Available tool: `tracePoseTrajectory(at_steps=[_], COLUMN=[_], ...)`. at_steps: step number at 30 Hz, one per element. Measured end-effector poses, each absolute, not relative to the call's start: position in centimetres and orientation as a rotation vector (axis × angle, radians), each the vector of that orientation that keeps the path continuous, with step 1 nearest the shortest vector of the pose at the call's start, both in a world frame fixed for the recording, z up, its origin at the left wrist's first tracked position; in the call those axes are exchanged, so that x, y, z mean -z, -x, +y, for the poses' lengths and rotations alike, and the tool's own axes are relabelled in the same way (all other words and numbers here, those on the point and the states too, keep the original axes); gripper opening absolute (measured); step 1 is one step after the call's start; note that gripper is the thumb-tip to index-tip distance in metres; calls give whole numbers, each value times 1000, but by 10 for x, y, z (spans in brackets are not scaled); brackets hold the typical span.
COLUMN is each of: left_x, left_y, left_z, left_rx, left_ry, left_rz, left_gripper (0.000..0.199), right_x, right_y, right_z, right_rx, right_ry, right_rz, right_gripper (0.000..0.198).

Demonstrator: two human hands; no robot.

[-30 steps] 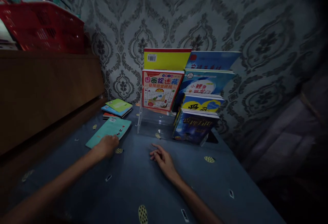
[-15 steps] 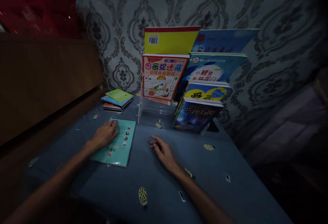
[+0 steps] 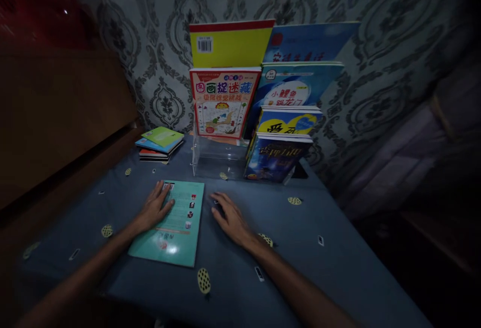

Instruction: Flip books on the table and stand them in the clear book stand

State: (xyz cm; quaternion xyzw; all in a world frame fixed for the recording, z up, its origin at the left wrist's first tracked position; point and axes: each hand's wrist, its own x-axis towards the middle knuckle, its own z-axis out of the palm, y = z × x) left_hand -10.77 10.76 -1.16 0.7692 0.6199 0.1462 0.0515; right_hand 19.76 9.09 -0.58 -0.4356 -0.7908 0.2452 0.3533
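A teal book (image 3: pixel 176 238) lies flat near the front of the table, with a barcode at its top left and small pictures down its right side. My left hand (image 3: pixel 153 212) rests on its left part, fingers stretched out over the cover. Just right of the book is my right hand (image 3: pixel 233 223), its fingers apart and nothing in them; I cannot tell whether it touches the cloth. Beyond the hands stands a clear stepped rack (image 3: pixel 218 162) that holds upright books, among them a red picture book (image 3: pixel 224 102) and a dark blue book (image 3: pixel 278 157).
A small pile of thin books (image 3: pixel 160 142) lies at the back left. The table (image 3: pixel 300 263) has a blue-grey patterned cloth. A wooden cabinet (image 3: pixel 63 122) with a red basket (image 3: pixel 37 7) on it borders the left; patterned wallpaper (image 3: pixel 161 32) is behind.
The teal book has come nearer to me under my left hand, whose fingers are more spread. My right hand is closer to the book's right edge. The camera view has shifted.
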Motion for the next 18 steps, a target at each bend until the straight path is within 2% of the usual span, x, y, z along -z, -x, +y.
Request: tracePoseTrajectory(at_steps=[6, 13, 18], left_x=[23, 32, 19], left_y=[61, 7, -25], left_z=[107, 118, 124], left_rx=[-532, -672, -596], left_ry=[-2310, -2288, -2409], left_rz=[1861, 1628, 1597], left_gripper=[60, 58, 54], right_x=[9, 1, -3], right_y=[-201, -224, -220], right_z=[96, 109, 109], right_rx=[-521, -248, -216], right_ry=[1274, 1483, 1351], right_rz=[-2131, -2138, -2243], right_gripper=[46, 39, 39])
